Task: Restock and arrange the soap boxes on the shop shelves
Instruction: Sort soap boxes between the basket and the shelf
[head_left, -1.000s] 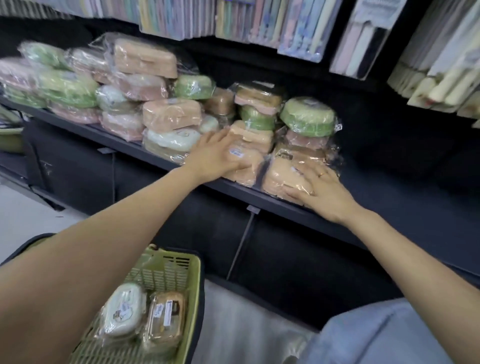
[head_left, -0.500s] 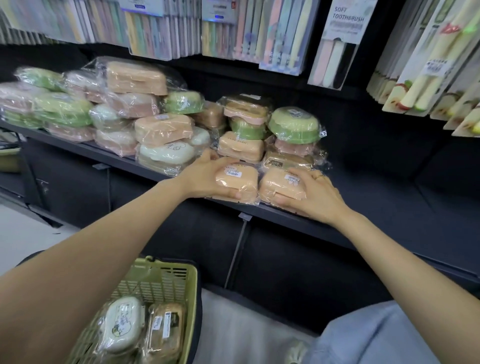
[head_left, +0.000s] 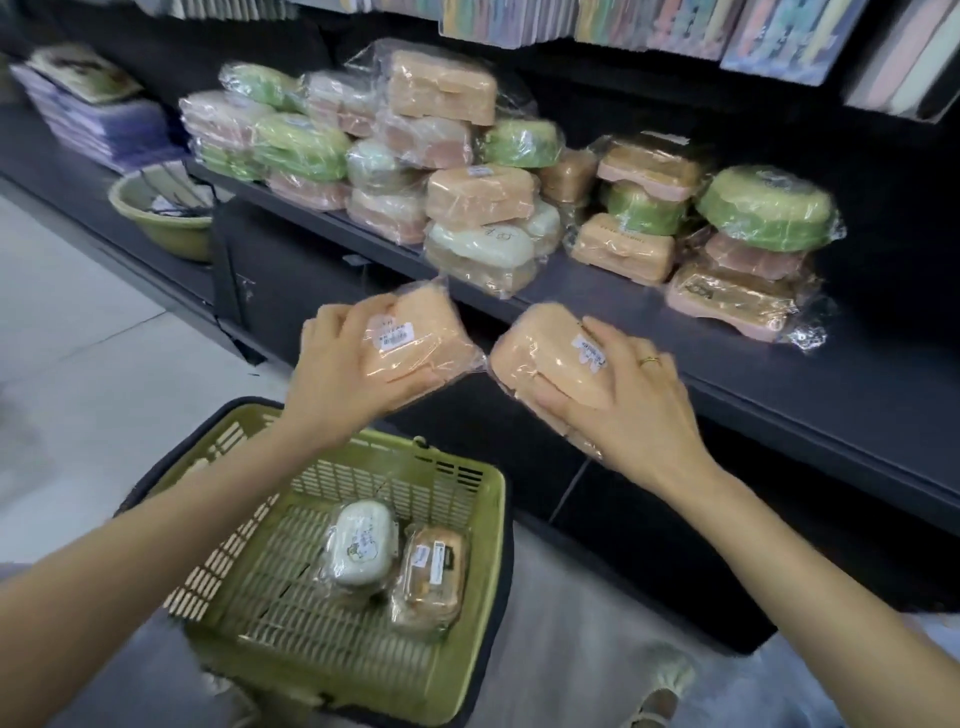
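My left hand (head_left: 343, 374) grips an orange soap box in clear wrap (head_left: 431, 338), held in front of the dark shelf's edge (head_left: 779, 400). My right hand (head_left: 628, 400) grips a second wrapped orange soap box (head_left: 540, 353) just to the right of the first. Both boxes are off the shelf, above the green basket (head_left: 488, 545). On the shelf stand piles of wrapped soap boxes (head_left: 467, 202) in orange, green, pink and white. In the basket lie a white soap box (head_left: 361, 545) and a brown soap box (head_left: 431, 577).
Packs of toothbrushes (head_left: 649, 26) hang above the shelf. A green basin (head_left: 171, 218) sits on a lower ledge at the left, beside a stack of purple packets (head_left: 109, 124). The shelf to the right of the piles is bare. Pale floor lies at the left.
Both hands have lifted the two orange boxes off the shelf and drawn them back toward me, over the basket. The view has tilted down and left.
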